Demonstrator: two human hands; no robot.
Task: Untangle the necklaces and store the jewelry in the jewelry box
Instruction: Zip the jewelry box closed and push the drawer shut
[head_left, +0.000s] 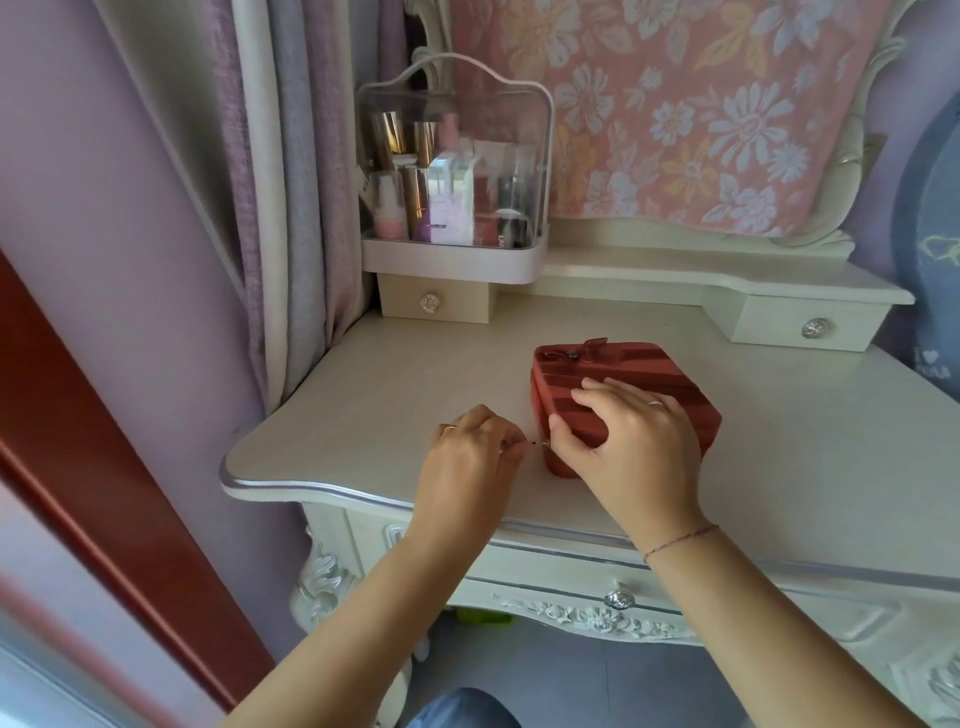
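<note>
Red jewelry box (623, 374) on cream worktop (363, 405).
Right hand (634, 441) grips its corner; left hand (475, 447) pinches a small metal piece (537, 443) there.

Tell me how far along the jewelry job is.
Done: unconfirmed; no necklace shows on the cream dressing table, and the red striped fabric jewelry box looks closed. In hand: the right hand grips its lid while the left hand pinches a small metal piece at its edge, perhaps a zipper pull. Left: cannot tell, since the box's contents are hidden.
</note>
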